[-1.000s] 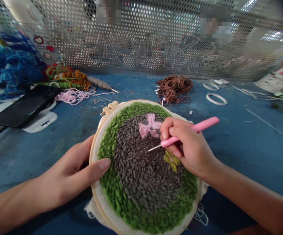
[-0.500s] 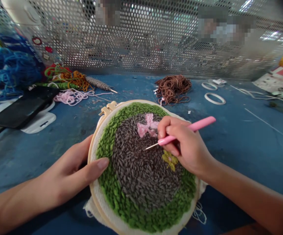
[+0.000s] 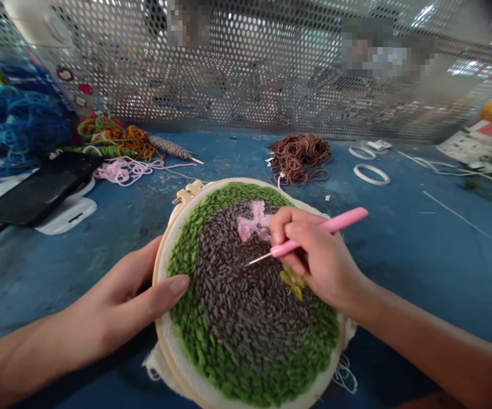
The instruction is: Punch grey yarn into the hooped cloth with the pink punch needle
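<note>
A round embroidery hoop [image 3: 163, 318] holds cloth covered with grey stitches [image 3: 246, 307] inside a green stitched ring [image 3: 186, 318]. A pink flower [image 3: 251, 220] lies near its top, a yellow-green flower [image 3: 292, 282] at its right. My left hand [image 3: 122, 307] grips the hoop's left edge, thumb on the green stitches and the other fingers behind. Over the right part of the cloth, my right hand [image 3: 320, 255] pinches a pink-handled needle tool [image 3: 345, 220]. Its thin metal tip points left, at the grey stitches; whether it touches them is unclear.
On the blue table [image 3: 399, 267], brown yarn [image 3: 301, 158] lies behind the hoop. White rings [image 3: 371, 174] are at the right. A black phone [image 3: 37, 187], blue yarn [image 3: 11, 122] and pink yarn [image 3: 120, 170] lie left. A perforated metal panel [image 3: 229, 85] stands at the back.
My right hand and the pink tool have shifted slightly left and down, the tip moving with them over the grey stitches. My left hand still grips the hoop.
</note>
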`<state>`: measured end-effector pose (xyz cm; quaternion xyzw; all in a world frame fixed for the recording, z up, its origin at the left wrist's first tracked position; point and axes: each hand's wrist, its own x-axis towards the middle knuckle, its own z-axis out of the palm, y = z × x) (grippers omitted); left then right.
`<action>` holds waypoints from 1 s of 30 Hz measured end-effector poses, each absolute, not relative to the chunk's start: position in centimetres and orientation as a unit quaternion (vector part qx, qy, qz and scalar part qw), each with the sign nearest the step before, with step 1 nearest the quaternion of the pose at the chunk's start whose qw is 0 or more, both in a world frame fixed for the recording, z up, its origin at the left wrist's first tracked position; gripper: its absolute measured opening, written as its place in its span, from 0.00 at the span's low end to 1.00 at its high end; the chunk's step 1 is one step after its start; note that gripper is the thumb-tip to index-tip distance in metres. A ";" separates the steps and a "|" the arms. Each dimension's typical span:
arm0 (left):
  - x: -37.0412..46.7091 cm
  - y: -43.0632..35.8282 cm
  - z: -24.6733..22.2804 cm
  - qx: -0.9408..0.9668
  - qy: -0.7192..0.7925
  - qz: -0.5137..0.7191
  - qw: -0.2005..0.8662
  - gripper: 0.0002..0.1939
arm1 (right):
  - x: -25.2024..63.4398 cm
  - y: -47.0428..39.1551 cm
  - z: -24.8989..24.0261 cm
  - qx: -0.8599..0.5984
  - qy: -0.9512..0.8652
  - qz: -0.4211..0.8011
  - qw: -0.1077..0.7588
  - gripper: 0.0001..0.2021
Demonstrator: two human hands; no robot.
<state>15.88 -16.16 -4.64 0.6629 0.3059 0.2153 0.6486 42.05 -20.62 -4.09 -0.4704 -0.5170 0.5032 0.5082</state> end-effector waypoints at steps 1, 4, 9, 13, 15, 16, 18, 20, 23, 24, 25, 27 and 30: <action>15.9 -16.2 -4.6 0.666 0.305 0.216 0.645 0.23 | 42.2 -20.5 -4.1 -0.472 -0.494 0.505 0.527 0.11; 15.9 -16.2 -4.5 0.667 0.302 0.218 0.646 0.22 | 42.1 -20.6 -4.1 -0.480 -0.516 0.483 0.520 0.10; 15.6 -16.3 -4.6 0.659 0.303 0.213 0.655 0.22 | 40.9 -21.4 -3.7 -0.473 -0.689 0.362 0.412 0.07; 15.8 -16.4 -4.5 0.654 0.306 0.217 0.657 0.23 | 40.9 -21.1 -3.7 -0.489 -0.665 0.407 0.392 0.06; 15.9 -16.6 -4.4 0.649 0.311 0.225 0.657 0.24 | 41.3 -20.6 -3.8 -0.474 -0.571 0.479 0.469 0.09; 16.0 -16.7 -4.4 0.644 0.317 0.233 0.656 0.25 | 41.6 -20.4 -3.9 -0.464 -0.517 0.506 0.511 0.10; 16.1 -16.7 -4.3 0.635 0.329 0.250 0.653 0.25 | 42.0 -20.1 -4.1 -0.448 -0.445 0.527 0.568 0.11; 16.1 -16.6 -4.4 0.639 0.329 0.251 0.649 0.25 | 42.2 -20.1 -4.1 -0.440 -0.437 0.527 0.581 0.11; 16.0 -16.3 -4.5 0.661 0.309 0.237 0.641 0.24 | 41.9 -20.6 -4.0 -0.433 -0.500 0.516 0.544 0.10; 16.0 -16.3 -4.6 0.666 0.303 0.233 0.641 0.24 | 41.7 -20.9 -3.9 -0.434 -0.538 0.499 0.523 0.10; 15.9 -16.2 -4.6 0.667 0.300 0.229 0.642 0.24 | 41.4 -21.2 -3.8 -0.436 -0.582 0.473 0.498 0.09; 15.7 -16.2 -4.6 0.664 0.299 0.222 0.649 0.25 | 40.9 -21.6 -3.7 -0.438 -0.676 0.396 0.440 0.07; 15.6 -16.3 -4.6 0.661 0.304 0.212 0.652 0.25 | 40.2 -22.0 -3.5 -0.430 -0.775 0.284 0.367 0.06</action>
